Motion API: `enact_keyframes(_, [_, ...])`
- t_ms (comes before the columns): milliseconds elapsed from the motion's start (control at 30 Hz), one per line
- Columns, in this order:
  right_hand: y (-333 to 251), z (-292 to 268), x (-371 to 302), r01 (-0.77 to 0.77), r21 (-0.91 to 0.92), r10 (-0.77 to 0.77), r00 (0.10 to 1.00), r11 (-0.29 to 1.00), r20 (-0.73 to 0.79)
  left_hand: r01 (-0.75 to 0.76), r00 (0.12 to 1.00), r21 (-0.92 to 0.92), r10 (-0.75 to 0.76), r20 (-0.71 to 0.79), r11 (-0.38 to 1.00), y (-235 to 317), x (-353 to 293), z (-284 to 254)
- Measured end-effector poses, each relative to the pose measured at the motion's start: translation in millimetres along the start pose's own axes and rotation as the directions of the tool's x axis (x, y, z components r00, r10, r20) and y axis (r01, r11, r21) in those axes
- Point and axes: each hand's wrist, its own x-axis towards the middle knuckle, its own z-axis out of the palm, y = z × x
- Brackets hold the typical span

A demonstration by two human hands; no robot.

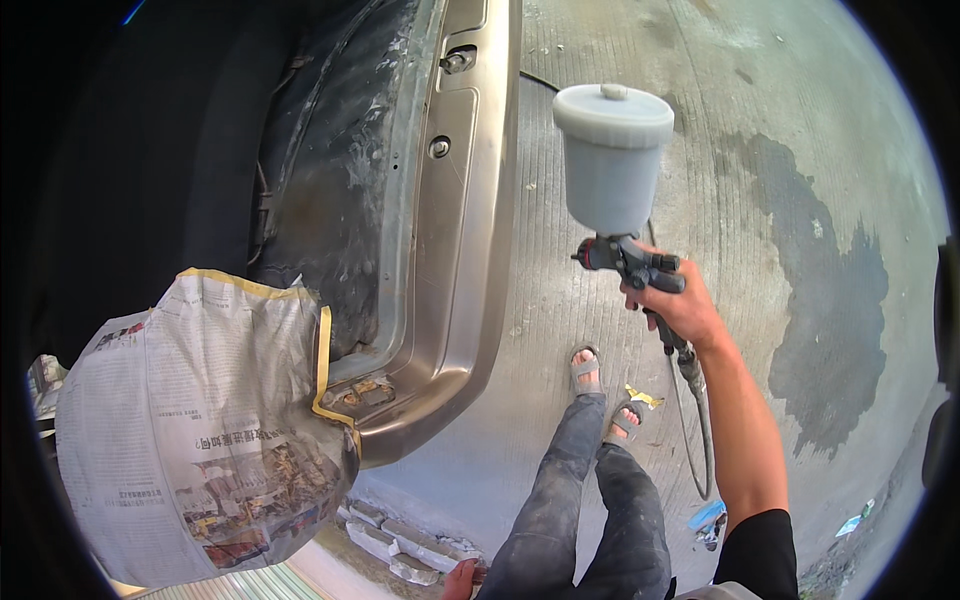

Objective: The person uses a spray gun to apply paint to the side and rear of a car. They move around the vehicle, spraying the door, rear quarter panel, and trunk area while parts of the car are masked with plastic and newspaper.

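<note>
My right hand point(683, 305) is wrapped around the handle of a paint spray gun point(622, 258), held upright with its nozzle pointing left. A white, lidded paint cup point(613, 165) sits on top of the gun. From the handle's lower end hangs a dark air hose point(700, 430). To the left of the gun, with a gap between, runs a bronze car bumper point(480, 235). Part of my left hand point(461, 580) shows at the lower edge beside my leg; its fingers cannot be made out.
Newspaper point(240, 400) edged with yellow masking tape point(323, 350) covers the car's corner. Pale bricks or blocks point(395, 545) lie below the bumper's end. A dark wet patch point(825, 290) marks the concrete floor point(560, 300) at right. Blue litter point(708, 520) lies near my right arm.
</note>
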Motion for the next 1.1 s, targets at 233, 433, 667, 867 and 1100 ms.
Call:
enact_keyframes(233, [-96,-22,145,0.24,-0.153,-0.265,0.949,0.959,-0.172,0.021,0.999,-0.054,-0.019,0.033,0.998,44,35,-13])
enact_keyframes(433, [-99,2,97,-0.043,-0.16,0.05,0.998,0.986,0.04,0.069,0.997,-0.11,-0.065,0.042,0.991,91,56,-34])
enact_keyframes(667, [-128,36,71,-0.255,-0.352,0.34,0.918,0.9,0.203,0.046,0.998,-0.181,-0.039,0.041,0.982,161,98,-52])
enact_keyframes(867, [-198,15,207,-0.02,-0.333,0.031,0.999,0.943,0.026,-0.046,0.999,-0.23,0.047,-0.001,0.972,249,158,-69])
enact_keyframes(1100, [-289,-15,334,0.139,-0.407,-0.212,0.967,0.903,-0.14,-0.117,0.993,-0.225,0.115,-0.019,0.967,407,227,-96])
